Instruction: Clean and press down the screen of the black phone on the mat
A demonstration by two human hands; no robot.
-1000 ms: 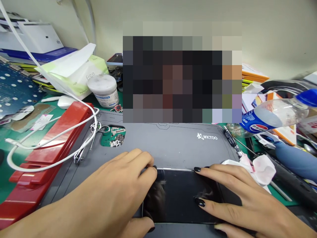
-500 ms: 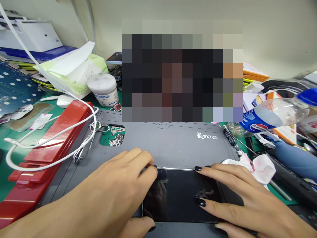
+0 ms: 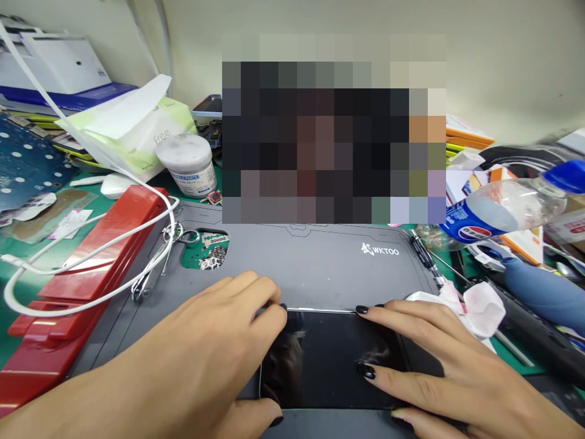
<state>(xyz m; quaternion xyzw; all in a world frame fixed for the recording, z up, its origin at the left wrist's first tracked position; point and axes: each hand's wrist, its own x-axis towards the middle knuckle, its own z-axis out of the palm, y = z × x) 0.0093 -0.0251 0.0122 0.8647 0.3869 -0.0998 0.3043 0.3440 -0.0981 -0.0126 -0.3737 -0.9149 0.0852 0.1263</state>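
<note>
A smartphone (image 3: 331,360) with a glossy black screen and a thin silver edge lies sideways on the grey work mat. Around its left end is my left hand (image 3: 228,335), fingers curled at the far edge and thumb at the near edge. My right hand (image 3: 439,360) spans the right end: two dark-nailed fingertips rest at the far edge, another presses on the screen, and the thumb is by the near edge. Both hands are closed on the phone; its right end is partly hidden beneath my right hand. Reflections show on the screen.
Left of the mat (image 3: 320,262) lie a red tool (image 3: 100,256), a looped white cable (image 3: 68,311) and scissors (image 3: 150,268). A paste jar (image 3: 187,164) stands behind. On the right are a pen (image 3: 425,256), crumpled tissue (image 3: 482,308) and a tilted plastic bottle (image 3: 507,204). A pixelated block covers the back.
The whole view has shifted slightly, so everything sits a little further left. Both hands keep their hold, with no clear movement relative to the smartphone.
</note>
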